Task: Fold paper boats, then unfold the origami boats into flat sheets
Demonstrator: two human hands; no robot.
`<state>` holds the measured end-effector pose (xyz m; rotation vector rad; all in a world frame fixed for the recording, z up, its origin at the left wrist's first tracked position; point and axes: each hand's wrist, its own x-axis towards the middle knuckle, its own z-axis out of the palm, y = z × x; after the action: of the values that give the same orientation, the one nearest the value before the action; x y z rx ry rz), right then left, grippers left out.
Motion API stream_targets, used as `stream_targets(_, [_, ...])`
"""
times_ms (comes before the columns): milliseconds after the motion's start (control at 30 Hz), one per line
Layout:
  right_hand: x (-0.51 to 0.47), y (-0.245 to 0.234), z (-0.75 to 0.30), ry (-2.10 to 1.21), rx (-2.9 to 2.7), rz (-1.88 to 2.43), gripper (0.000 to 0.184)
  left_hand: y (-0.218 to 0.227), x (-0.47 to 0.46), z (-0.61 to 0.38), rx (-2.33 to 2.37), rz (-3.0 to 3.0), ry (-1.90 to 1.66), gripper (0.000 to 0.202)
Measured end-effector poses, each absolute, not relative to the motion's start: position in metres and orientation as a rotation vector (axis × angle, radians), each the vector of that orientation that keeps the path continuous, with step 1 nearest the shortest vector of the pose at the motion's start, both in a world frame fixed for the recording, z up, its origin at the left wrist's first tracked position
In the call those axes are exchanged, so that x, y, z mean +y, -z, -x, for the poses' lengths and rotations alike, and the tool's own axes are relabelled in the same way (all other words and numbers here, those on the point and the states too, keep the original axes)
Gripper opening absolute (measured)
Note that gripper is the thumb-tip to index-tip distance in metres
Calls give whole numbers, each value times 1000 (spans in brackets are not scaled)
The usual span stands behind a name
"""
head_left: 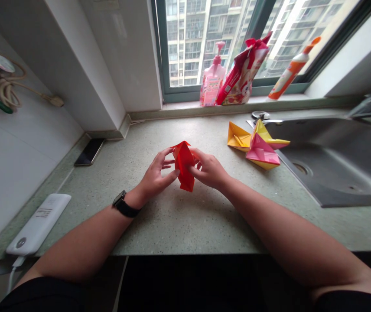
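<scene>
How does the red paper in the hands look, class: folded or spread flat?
Folded: between the left hand and right hand, the red paper shows creased, angled faces and a pointed top.

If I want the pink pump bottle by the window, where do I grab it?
Probably best around the wide body of the pink bottle, below its thin pump. Come from the front left, over the counter: that side looks open, while the red bag crowds its right and the window is behind. The bottle stands upright on the windowsill.
</scene>
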<state>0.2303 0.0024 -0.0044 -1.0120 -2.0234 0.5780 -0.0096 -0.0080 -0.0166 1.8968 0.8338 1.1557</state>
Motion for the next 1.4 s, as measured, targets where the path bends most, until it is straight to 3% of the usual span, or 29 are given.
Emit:
stream_targets(267, [-3,6,-224,-294,-2164,1140,23,14,-14,5,832,-2070,-1158,83])
stream_targets(633, [-16,-3,-220,-109,-2038,1328,54,6,-23,-3,782,-2216,-1280,84])
stream_targets(867, [-11,-2,-222,-228,-1981,1192,42,11,-16,2,847,-2146,-1272,63])
stream_targets(1067, [0,3,-228,-452,-1872,1185,43,10,-2,12,1026,-2122,-1293,33])
stream_targets(1267, [17,9,-243,-626,-1994,1181,57,9,7,18,1179,-2111,-1129,38])
stream_targets(1400, [26,12,-252,-609,-2105,1232,53,12,12,21,1208,-2115,-1049,38])
